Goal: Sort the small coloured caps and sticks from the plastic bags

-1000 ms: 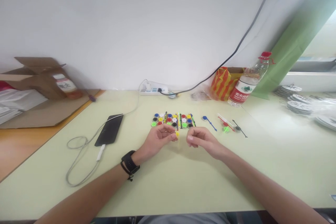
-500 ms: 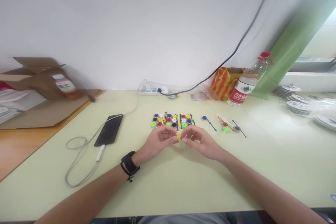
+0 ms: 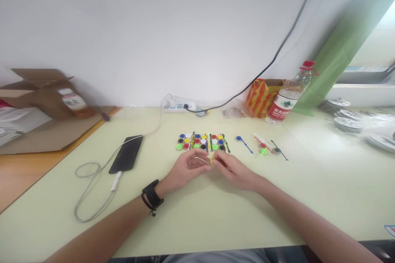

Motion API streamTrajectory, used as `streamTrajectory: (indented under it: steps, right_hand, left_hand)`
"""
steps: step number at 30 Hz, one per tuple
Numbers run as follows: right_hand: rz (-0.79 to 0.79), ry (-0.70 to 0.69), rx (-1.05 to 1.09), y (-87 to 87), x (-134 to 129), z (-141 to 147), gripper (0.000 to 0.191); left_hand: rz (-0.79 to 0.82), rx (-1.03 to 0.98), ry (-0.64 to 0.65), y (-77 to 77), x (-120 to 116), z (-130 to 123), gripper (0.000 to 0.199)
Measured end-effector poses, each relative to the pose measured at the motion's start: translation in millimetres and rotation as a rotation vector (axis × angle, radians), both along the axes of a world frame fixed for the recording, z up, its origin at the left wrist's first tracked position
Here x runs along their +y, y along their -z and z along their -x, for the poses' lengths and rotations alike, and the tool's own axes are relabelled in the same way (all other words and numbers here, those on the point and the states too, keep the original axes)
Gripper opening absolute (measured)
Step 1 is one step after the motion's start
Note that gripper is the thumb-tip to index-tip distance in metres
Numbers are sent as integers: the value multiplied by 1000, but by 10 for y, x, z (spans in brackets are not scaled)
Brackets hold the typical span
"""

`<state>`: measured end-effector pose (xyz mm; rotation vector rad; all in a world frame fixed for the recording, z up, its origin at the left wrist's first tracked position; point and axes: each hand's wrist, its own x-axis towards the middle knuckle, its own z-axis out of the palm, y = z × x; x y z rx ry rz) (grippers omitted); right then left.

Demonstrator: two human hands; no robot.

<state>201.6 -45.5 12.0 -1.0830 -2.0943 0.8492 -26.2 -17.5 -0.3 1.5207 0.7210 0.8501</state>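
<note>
My right hand (image 3: 236, 170) pinches a small yellow piece (image 3: 211, 160) between thumb and fingertips. Facing it, my left hand (image 3: 189, 168) has its thumb and fingers apart, with nothing visible between them. Just beyond my hands lie rows of round coloured pieces (image 3: 197, 141), with thin coloured arrow pieces (image 3: 210, 141) among them. Farther right are a blue arrow with a round blue piece (image 3: 238, 138), a green piece (image 3: 263, 152) beside a red arrow, and a black arrow with a dark round piece (image 3: 277, 150).
A black phone (image 3: 126, 154) with a white cable lies on the left. Behind are a power strip (image 3: 179, 106), a striped bag (image 3: 259, 98) and a large water bottle (image 3: 282, 104). An open cardboard box (image 3: 46, 90) stands far left, and stacked discs (image 3: 347, 124) far right.
The yellow piece was between the fingertips of both hands. My left fingers have come apart from it, and it is now in my right hand. The view has shifted slightly.
</note>
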Motion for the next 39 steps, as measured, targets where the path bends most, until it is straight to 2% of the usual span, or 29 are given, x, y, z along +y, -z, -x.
streamTrajectory:
  steps: [3,5,7,9,11,14,17,21,27,30,33,36,39]
  right_hand:
    - [-222,227,-127,-75,137,-223,23]
    - [-396,426,-223,-116,272,-455,25]
    - [-526,570,-326,-122,405,-710,27]
    - [-600,709,-466,-72,502,-938,30]
    - [-568,809,-644,26,557,-1104,33]
    - [-333,753,-883,188,594,-1232,34]
    - [-158,656,-985,262,628,-1277,35]
    - [-109,628,-1032,237,673,-1299,36]
    - [-25,692,-1110,220,678,-1409,37]
    - [-36,730,-1050,205,669,-1478,33]
    - [-144,777,-927,174,661,-1462,21]
    - [-244,686,-767,162,648,-1347,17]
    - [-254,562,-717,185,635,-1205,17]
  left_hand:
    - [-44,70,-56,33,14,4,40]
    - [-60,107,-55,52,21,9,37]
    - [-73,129,-40,60,23,12,33]
    - [-93,150,-24,56,19,10,28]
    - [-111,175,-13,44,14,5,25]
    - [-115,199,-12,29,10,0,24]
    - [-114,205,-16,36,15,4,24]
    - [-126,222,-8,63,28,18,25]
    - [-121,252,6,67,29,26,26]
    - [-128,262,14,60,23,26,25]
    - [-133,260,11,46,19,23,25]
    - [-129,263,10,27,15,20,24]
    - [-132,269,16,19,14,20,23]
